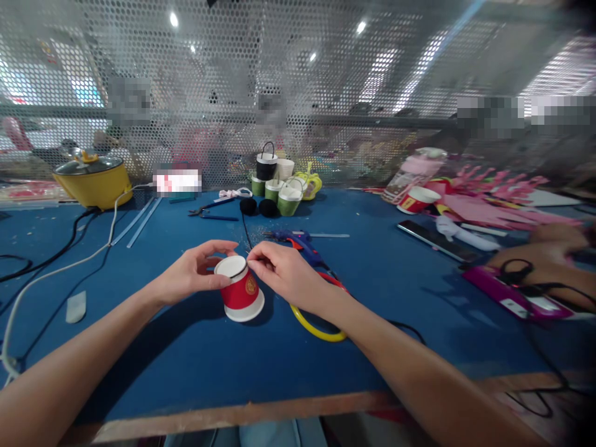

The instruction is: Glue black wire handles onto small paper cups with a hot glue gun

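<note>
A red and white paper cup point(239, 298) stands upside down on the blue table, its wide rim downward. My left hand point(193, 270) curves around its upper left side, thumb against the cup and fingers behind. My right hand point(291, 273) pinches a thin black cord point(246, 233) at the upper right edge of the cup. Part of the cord lies along that edge, and its length runs back toward a black ball of yarn point(248, 206). Just beyond my right hand lies a blue glue gun point(305, 245). A yellow and red loop point(321, 332) is partly hidden under my right wrist.
Green, white and black small cups point(289, 202) cluster at the back beside pliers point(205, 211). A yellow pot point(93, 183) and white cable point(60, 266) occupy the left. On the right lie a phone point(435, 241), a purple box point(507, 292), pink pieces point(484, 211) and another person's arm point(549, 261).
</note>
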The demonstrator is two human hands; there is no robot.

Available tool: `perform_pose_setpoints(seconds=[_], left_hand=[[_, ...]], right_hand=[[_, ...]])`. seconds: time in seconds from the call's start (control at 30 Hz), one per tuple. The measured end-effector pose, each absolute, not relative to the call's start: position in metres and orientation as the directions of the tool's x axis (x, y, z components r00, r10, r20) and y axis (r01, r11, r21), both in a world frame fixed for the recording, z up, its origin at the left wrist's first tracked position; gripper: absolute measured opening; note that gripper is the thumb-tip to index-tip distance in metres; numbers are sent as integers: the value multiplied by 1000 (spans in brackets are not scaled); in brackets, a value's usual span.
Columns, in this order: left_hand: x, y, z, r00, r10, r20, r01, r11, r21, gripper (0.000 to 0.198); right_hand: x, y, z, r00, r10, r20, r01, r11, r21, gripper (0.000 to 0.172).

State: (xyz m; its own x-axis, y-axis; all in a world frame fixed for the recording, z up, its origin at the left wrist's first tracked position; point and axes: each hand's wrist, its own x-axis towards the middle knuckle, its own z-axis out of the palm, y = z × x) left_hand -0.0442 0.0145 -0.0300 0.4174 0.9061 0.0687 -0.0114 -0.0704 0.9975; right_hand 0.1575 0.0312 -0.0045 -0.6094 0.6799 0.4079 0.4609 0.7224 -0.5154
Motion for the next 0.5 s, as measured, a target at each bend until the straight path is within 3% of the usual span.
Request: perform_pose_setpoints(seconds=[0.27, 0.5], left_hand=[[-44, 16, -31, 451, 891, 60, -122, -5, 993, 52], [-47, 14, -32, 535, 844, 27, -234, 117, 965, 49]], right_hand=[[161, 34, -4, -673, 604, 427, 334, 763, -554, 18], [162, 28, 1, -682, 661, 312, 319, 653, -687, 14]])
